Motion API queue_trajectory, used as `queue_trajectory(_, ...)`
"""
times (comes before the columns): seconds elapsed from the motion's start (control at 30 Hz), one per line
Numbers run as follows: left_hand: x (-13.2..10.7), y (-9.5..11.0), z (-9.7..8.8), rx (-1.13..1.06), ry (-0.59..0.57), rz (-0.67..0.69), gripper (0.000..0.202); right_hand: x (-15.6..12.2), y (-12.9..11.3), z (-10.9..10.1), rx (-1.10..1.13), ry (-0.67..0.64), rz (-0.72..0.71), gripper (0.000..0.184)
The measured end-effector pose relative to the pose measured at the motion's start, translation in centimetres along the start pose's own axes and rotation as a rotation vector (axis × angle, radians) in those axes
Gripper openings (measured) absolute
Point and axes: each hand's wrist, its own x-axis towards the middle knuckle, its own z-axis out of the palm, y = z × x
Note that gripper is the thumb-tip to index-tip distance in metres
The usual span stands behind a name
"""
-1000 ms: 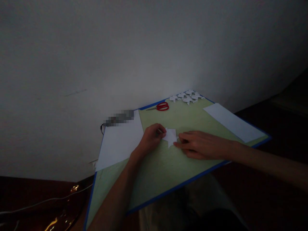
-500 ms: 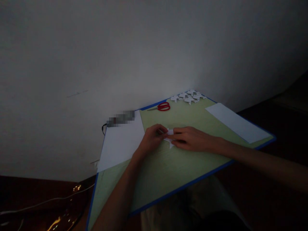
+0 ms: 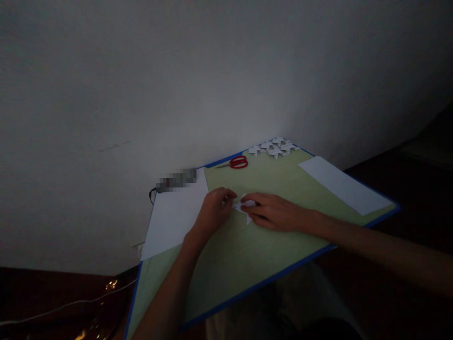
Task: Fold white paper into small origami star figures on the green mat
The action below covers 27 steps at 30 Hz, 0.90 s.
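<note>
A small folded paper piece (image 3: 249, 203), white with pointed corners, lies on the green tabletop (image 3: 226, 264). My right hand (image 3: 274, 212) covers its right side, fingers and thumb against the paper and hiding part of it. At the paper's left tip is my left hand (image 3: 215, 210), with its fingers curled and a gap showing between forefinger and thumb. That thumb sits very near the tip; no clear hold on it is visible.
Red-handled scissors (image 3: 238, 162) lie near the back edge. Several folded paper stars (image 3: 276, 152) are grouped in the far corner. White sheets lie at the left (image 3: 170, 222) and right (image 3: 345, 184). A pixelated object (image 3: 177, 179) rests by the wall (image 3: 177, 94).
My left hand has drawn slightly left, off the paper. My right fingers have shifted on the paper, and more of its upper part shows. The view has tilted up a little.
</note>
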Motion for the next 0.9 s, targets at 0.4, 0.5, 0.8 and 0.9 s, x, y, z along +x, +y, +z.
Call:
queue_trajectory(0.4, -2.6, 0.8, -0.9, -0.122, -0.056, -0.257, 0.015, 0.1, -0.1, 0.4, -0.009, 0.019, -0.015, 0.033)
queue_trajectory(0.5, -1.7, 0.7, -0.8, -0.138, -0.106, -0.327, 0.016, 0.1, 0.0, 0.4, -0.018, 0.024, -0.009, 0.033)
queue_trajectory(0.8, 0.3, 0.2, -1.1, -0.137, -0.235, -0.467, 0.024, 0.0, 0.0, 0.4, -0.02, 0.015, -0.009, 0.031)
queue_trajectory(0.9, 0.4, -0.1, -0.9, -0.163, -0.25, -0.521, 0.025, 0.0, 0.0, 0.4, -0.012, 0.016, -0.007, 0.031)
